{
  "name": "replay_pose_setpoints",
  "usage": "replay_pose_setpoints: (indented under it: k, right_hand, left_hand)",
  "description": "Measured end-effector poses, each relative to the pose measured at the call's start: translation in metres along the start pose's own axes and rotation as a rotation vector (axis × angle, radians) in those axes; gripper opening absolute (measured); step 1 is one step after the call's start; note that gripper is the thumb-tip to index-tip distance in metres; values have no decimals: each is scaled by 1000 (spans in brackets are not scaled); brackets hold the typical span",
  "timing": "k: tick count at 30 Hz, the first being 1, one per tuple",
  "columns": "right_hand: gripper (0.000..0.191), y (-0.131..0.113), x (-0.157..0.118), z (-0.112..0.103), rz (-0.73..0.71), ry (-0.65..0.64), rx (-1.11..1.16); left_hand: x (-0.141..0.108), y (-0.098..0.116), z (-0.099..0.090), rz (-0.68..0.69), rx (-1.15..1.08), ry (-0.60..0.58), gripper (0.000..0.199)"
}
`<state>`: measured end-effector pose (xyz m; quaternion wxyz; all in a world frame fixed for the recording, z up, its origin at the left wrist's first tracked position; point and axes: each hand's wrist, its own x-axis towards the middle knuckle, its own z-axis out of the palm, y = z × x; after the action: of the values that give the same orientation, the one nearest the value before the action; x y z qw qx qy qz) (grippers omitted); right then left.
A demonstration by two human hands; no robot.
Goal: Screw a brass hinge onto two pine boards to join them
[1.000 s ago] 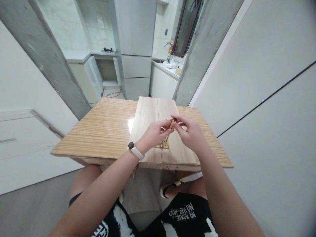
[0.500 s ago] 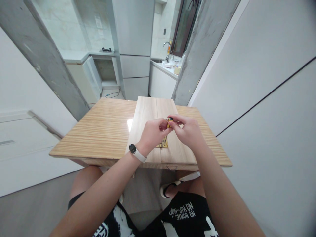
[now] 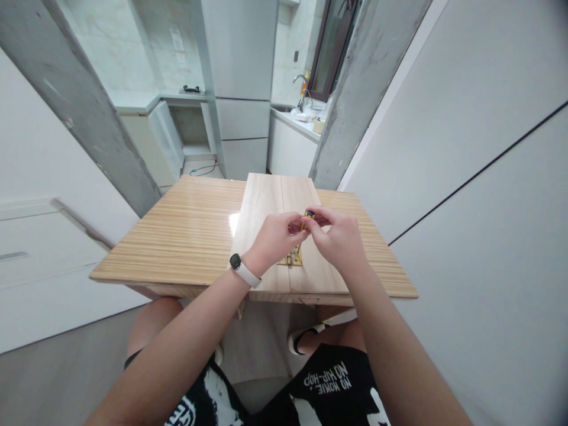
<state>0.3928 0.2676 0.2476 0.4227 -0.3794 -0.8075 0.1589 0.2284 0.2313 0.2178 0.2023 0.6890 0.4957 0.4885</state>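
With our right hand (image 3: 339, 236) we are clamping a small black and yellow piece (image 3: 309, 215), the thumb and fingers closing together on it from the right. Our left hand (image 3: 277, 239) is meeting it from the other side, its thumb and fingers drawn in close around the lower left of the piece. Whether those left fingertips are pinching it or only touching it, we cannot tell, as the hand is hiding most of that side.

We are holding the piece over the pale wooden board (image 3: 261, 204) — its black end is pointing up and away from us, and its yellow part is showing between the hands. It is leaning a little, and its finer detail is too small to make out.

Below our hands, a flat yellow part (image 3: 293, 257) with dark marks is lying on the board, just across the seam, partly hidden under our left hand. The board itself is resting on the striped table (image 3: 195, 225), reaching from its near edge to the far one. On our left wrist we are wearing a watch (image 3: 235, 262) with a dark face and a pale band.

We are sitting at the table in black shorts (image 3: 331, 378) with white print. Beyond it the fridge (image 3: 242, 53) is standing — and to its right a faucet (image 3: 302, 89) is curving over the sink.
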Motion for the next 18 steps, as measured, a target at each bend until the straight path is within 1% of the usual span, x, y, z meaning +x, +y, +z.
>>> replay_pose_setpoints:
  k: [8,13,16,18]
  right_hand:
    - [12,-7,-7,4,15,73,-83]
    - [14,-14,-14,10,18,109,-157]
    - [16,-15,-16,12,26,141,-165]
    - [18,-11,-15,9,23,120,-122]
  left_hand:
    - [2,-4,0,44,-150,-96,18]
    - [3,-8,-1,59,-155,-139,23]
    - [2,-11,-1,60,-172,-154,20]
    - [2,-12,-1,72,-201,-158,16]
